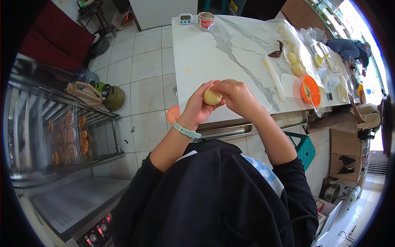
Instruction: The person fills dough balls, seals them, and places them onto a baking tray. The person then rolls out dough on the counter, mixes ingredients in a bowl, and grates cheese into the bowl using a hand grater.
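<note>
A smooth, pale yellow dough ball [212,98] is between my hands, above the near left part of the marble table. My left hand [195,108], with a light green band at the wrist, cups it from the left and below. The fingers of my right hand [238,98] curl over its top and right side, pressing against it. Their fingertips hide part of the ball. Small yellow crumbs [188,69] lie on the tabletop beyond my hands.
On the marble table [234,57] are a timer [186,19], a can [205,21], a white rolling pin [274,78], an orange bowl [310,91] and plastic-covered dough balls [297,68]. Left stands a pastry rack [68,136]; another person [349,117] is far right.
</note>
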